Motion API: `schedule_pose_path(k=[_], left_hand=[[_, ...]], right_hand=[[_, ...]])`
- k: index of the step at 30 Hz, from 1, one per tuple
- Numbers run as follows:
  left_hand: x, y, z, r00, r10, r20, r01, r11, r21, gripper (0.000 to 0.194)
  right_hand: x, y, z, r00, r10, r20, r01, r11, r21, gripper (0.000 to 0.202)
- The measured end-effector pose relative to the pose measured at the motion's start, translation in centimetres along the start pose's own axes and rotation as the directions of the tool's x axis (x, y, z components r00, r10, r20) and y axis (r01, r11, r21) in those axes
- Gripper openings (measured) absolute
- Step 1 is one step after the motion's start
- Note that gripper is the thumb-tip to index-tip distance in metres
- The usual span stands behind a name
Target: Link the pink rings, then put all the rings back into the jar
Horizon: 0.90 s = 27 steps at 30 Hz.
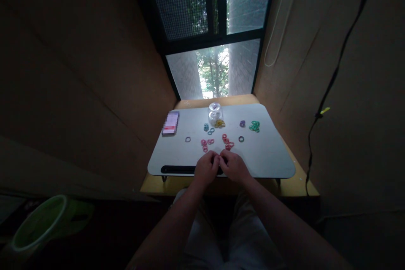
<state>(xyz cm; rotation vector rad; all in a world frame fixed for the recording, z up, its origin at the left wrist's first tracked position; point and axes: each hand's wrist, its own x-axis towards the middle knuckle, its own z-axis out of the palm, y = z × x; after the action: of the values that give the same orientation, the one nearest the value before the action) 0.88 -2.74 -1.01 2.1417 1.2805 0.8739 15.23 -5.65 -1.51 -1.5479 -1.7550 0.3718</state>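
Near the front edge of the white lap table (268,156), my left hand (207,166) and my right hand (233,164) meet at the fingertips, both with fingers closed. Whatever they pinch is too small or hidden to name. Just beyond them lie pink rings (204,143) on the left and red rings (225,139) on the right. Farther back are teal rings (206,127), yellow rings (219,123), purple rings (242,123) and green rings (255,126). A single pale purple ring (187,139) and a dark multicoloured ring (241,139) lie apart.
A clear round container (215,114) stands at the back middle of the table. A phone (171,123) lies at the back left. The black slot (177,169) runs along the front edge. A green bin (41,223) is at the lower left, and a black cable (332,80) hangs on the right.
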Motion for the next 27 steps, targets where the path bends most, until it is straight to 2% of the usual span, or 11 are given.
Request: schedule_pose_path(k=[8,19,27], left_hand=[[0.27,0.13,-0.01,1.000,-0.017,0.019,0.018,0.999,-0.030,0.019],[0.57,-0.28,0.06,1.000,-0.027,-0.014,0.025,0.991,-0.131,0.021],[0.48,-0.74,0.01,0.999,-0.016,-0.044,0.007,0.979,-0.201,0.015]], right_hand=[[0.19,0.11,-0.11,1.000,0.013,0.006,-0.013,1.000,0.007,0.016],[0.10,0.02,-0.11,1.000,0.011,0.005,-0.011,1.000,-0.013,0.017],[-0.12,0.04,0.13,1.000,0.009,-0.007,-0.009,1.000,0.018,0.019]])
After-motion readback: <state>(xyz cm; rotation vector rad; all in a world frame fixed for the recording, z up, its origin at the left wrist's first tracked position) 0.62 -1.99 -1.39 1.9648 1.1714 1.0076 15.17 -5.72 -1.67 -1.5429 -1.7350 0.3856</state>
